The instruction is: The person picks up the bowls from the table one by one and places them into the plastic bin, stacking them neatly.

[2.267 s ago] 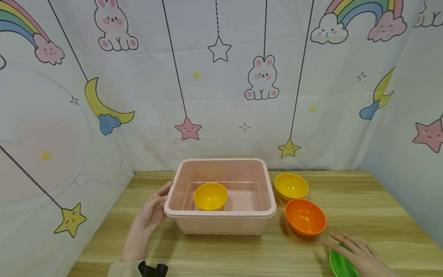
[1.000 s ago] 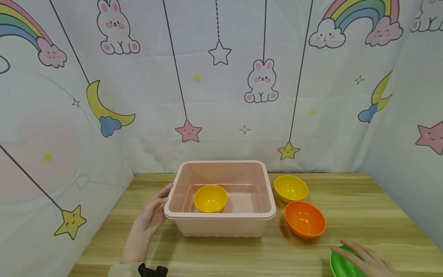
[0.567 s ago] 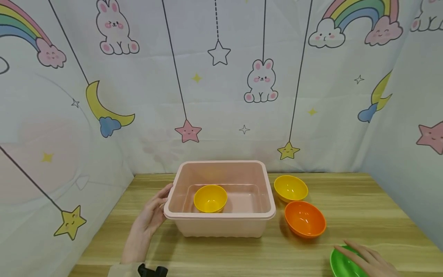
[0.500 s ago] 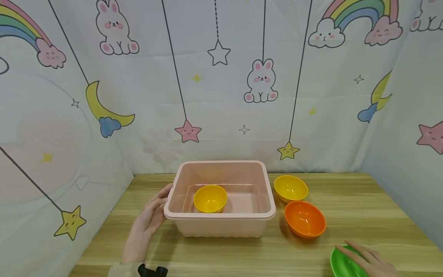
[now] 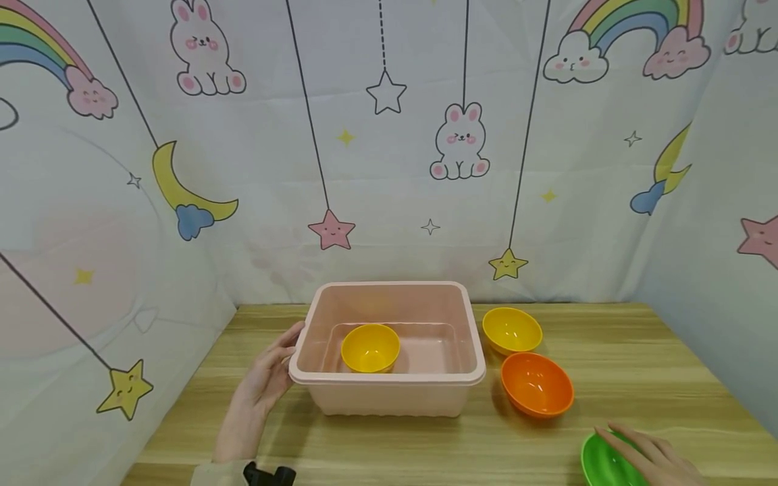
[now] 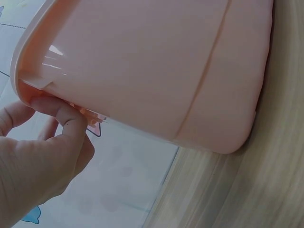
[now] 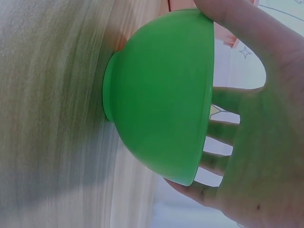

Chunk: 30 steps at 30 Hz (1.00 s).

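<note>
A pale pink plastic bin stands on the table with a yellow bowl inside it. At its left rim, my left hand grips the edge; in the left wrist view its fingers are bent in under the lip. A green bowl sits upright on its foot at the front right. Over its opening lies my right hand, fingers extended across it. In the right wrist view the thumb touches the rim, and the other fingers pass behind it, tips hidden.
Beside the bin on the right stand a second yellow bowl and an orange bowl, close together. A printed cloth hangs behind and on both sides of the wooden table.
My right hand has moved from the green bowl's left edge further right over it, and its fingers are less spread. The left hand, the bin and the other bowls stay in place.
</note>
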Each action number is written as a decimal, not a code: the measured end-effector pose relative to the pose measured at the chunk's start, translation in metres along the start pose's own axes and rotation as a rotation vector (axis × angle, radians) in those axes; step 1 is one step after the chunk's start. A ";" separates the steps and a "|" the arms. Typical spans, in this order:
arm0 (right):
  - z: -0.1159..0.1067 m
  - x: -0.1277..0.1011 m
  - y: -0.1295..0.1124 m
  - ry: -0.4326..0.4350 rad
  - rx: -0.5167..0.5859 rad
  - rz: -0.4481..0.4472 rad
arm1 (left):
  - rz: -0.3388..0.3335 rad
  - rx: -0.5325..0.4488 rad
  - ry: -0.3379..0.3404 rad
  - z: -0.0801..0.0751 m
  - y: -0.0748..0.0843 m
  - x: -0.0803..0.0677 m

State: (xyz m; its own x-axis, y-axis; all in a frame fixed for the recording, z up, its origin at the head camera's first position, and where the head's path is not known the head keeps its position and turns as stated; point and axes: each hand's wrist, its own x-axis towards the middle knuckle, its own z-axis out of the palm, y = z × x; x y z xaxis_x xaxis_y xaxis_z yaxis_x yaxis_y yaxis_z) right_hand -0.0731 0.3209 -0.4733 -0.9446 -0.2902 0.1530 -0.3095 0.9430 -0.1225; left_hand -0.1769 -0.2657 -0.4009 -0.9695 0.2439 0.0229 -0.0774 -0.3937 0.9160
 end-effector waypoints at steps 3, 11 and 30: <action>-0.003 0.001 -0.002 -0.017 -0.002 0.003 | 0.000 0.000 -0.002 0.000 0.000 0.000; -0.004 0.002 -0.003 0.010 -0.003 -0.004 | 0.019 -0.024 -0.031 0.000 0.000 -0.001; -0.005 0.004 -0.010 0.105 -0.028 -0.061 | 0.018 -0.033 -0.043 -0.003 -0.001 -0.001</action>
State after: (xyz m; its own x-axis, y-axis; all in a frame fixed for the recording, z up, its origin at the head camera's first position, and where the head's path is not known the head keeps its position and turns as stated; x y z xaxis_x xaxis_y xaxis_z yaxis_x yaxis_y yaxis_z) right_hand -0.0736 0.3113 -0.4667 -0.9072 -0.3294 0.2616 -0.3611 0.9288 -0.0827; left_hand -0.1767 -0.2681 -0.4034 -0.9600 0.2741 0.0576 -0.0680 -0.4277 0.9013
